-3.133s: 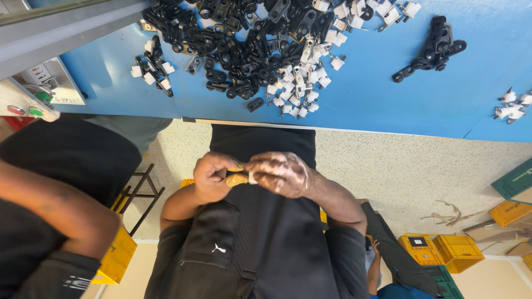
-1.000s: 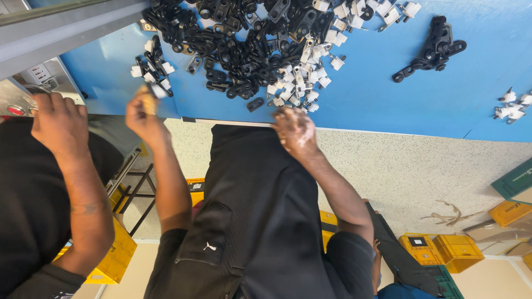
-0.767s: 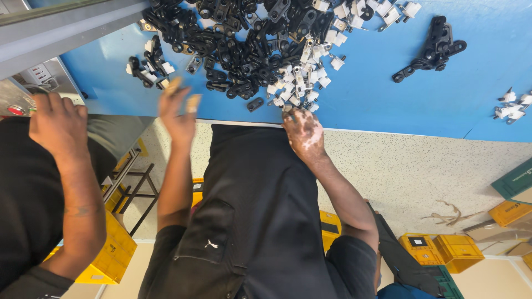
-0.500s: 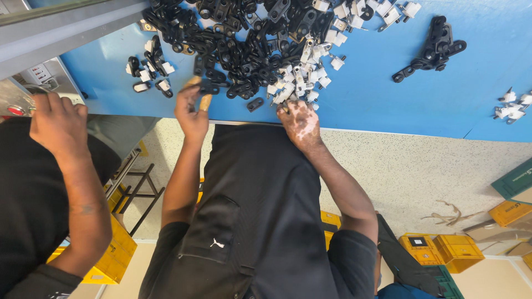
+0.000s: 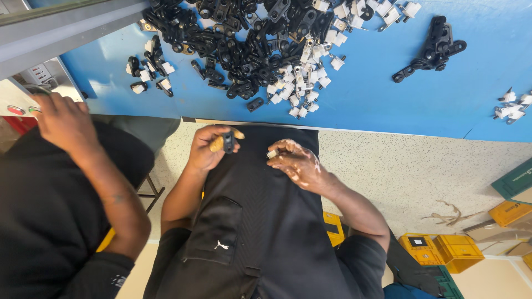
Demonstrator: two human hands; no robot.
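left hand (image 5: 208, 150): small black clip (image 5: 228, 141) | right hand (image 5: 293, 162): small white piece (image 5: 272, 154)

One black plastic part (image 5: 228, 141) and one small white part (image 5: 271, 154) are held; three yellow crates (image 5: 458, 250) are counted; one co-worker's hand (image 5: 64, 119) is seen.

Counter (image 5: 377, 94): fills the top of the view.
Big heap of parts (image 5: 249, 39): on the counter, toward its left end.
Small group of parts (image 5: 147, 72): left of the heap, near the counter's left edge.
Linked piece (image 5: 429, 47): right of the heap, apart from it.
Few small parts (image 5: 512, 105): by the right edge.
Crates (image 5: 443, 252): on the floor, lower right.
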